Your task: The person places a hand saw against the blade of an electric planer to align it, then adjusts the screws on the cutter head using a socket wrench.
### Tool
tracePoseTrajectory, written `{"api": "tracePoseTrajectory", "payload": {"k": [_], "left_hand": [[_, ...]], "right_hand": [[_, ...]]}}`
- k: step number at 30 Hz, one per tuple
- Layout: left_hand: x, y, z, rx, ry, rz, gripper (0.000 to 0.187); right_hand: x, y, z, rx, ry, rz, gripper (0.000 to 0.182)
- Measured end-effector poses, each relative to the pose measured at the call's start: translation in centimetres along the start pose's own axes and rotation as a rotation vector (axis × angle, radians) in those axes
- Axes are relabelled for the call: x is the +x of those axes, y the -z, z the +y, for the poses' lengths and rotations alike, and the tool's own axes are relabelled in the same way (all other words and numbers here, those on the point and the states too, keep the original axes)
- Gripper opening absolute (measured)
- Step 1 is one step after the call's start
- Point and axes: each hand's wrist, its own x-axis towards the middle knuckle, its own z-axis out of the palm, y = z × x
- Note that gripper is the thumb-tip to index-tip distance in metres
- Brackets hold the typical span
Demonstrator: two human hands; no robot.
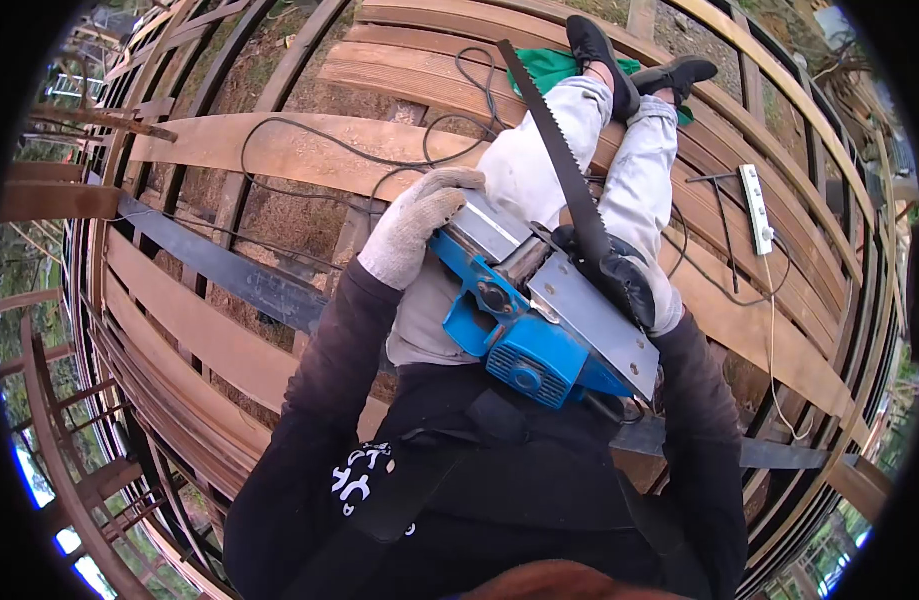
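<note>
A blue electric planer [527,358] lies across my lap with its metal sole turned up and its cutter drum [524,262] exposed. My left hand [416,222], in a pale work glove, is closed around the planer's front end. My right hand [661,298], also gloved, is wrapped around the dark handle of a hand saw, beside the rear of the planer sole. The saw blade [559,150] points up and away over my legs, its toothed edge plain to see. Part of the right fingers is hidden behind the handle.
I sit on wooden planks [409,75] with open gaps between the beams. A black cable [309,125] loops over the boards on the left. On the right are a white power strip [754,210] and a black T-shaped tool [724,225]. Green cloth [544,70] lies by my shoes.
</note>
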Motion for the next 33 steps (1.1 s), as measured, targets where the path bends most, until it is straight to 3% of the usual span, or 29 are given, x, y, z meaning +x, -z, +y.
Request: {"api": "tracePoseTrajectory", "payload": {"k": [3, 6, 8, 10, 14, 16, 17, 20, 21, 22, 24, 25, 26, 28, 30, 31, 33], "left_hand": [[0.5, -0.8, 0.0, 0.105, -0.013, 0.024, 0.043], [0.5, -1.8, 0.1, 0.169, -0.001, 0.060, 0.047], [0.5, -2.4, 0.4, 0.271, -0.001, 0.032, 0.049], [0.7, -3.4, 1.0, 0.250, 0.038, 0.031, 0.051], [1.2, -3.7, 1.5, 0.365, 0.045, -0.064, 0.053], [1.4, -4.0, 1.5, 0.370, 0.037, -0.106, 0.053], [1.3, -4.3, 1.6, 0.392, 0.025, -0.118, 0.053], [1.6, -5.0, 1.8, 0.386, 0.033, -0.154, 0.049], [1.7, -5.3, 1.9, 0.354, 0.050, -0.174, 0.045], [1.7, -5.5, 1.8, 0.358, 0.050, -0.180, 0.045], [1.6, -5.7, 1.2, 0.299, 0.038, -0.126, 0.039], [1.6, -5.7, 1.0, 0.301, 0.040, -0.131, 0.039], [1.4, -5.5, 0.8, 0.308, 0.003, -0.126, 0.036], [1.2, -4.9, 0.0, 0.319, -0.034, -0.117, 0.034], [0.9, -4.0, -1.2, 0.258, -0.171, -0.110, 0.030], [0.6, -4.1, -1.5, 0.213, -0.170, -0.059, 0.030], [0.5, -3.7, -1.7, 0.214, -0.198, -0.058, 0.030]], "right_hand": [[-0.8, 1.7, 0.7, -0.069, 0.070, 0.002, 0.049], [-2.0, 4.9, 0.5, -0.353, 0.112, 0.208, 0.032], [-2.5, 6.0, -1.8, -0.523, -0.020, 0.256, 0.035], [-3.8, 8.9, 0.0, -0.500, 0.073, 0.450, 0.040], [-6.0, 9.5, -2.5, -0.246, 0.088, 0.659, 0.046], [-7.3, 9.6, -3.6, -0.529, 0.119, 0.845, 0.046], [-7.8, 9.7, -3.7, -0.522, 0.114, 0.850, 0.046], [-9.2, 10.1, -4.0, -0.292, 0.438, 0.653, 0.057], [-9.5, 9.2, -4.8, -0.457, 0.348, 0.742, 0.062], [-9.8, 8.3, -5.5, -0.548, 0.261, 0.828, 0.055], [-11.2, 10.7, -2.0, -0.458, 0.236, 0.752, 0.048], [-10.1, 10.2, -0.9, -0.519, 0.321, 0.697, 0.047], [-11.1, 12.7, 1.7, -0.940, 0.227, 0.692, 0.045], [-10.2, 9.5, 0.0, -1.045, 0.221, 0.565, 0.046], [-10.3, 8.8, 0.6, -0.962, 0.100, 0.547, 0.046], [-10.2, 8.6, 1.0, -1.061, 0.194, 0.552, 0.046], [-9.9, 8.2, 0.6, -1.194, 0.184, 0.527, 0.046]]}}
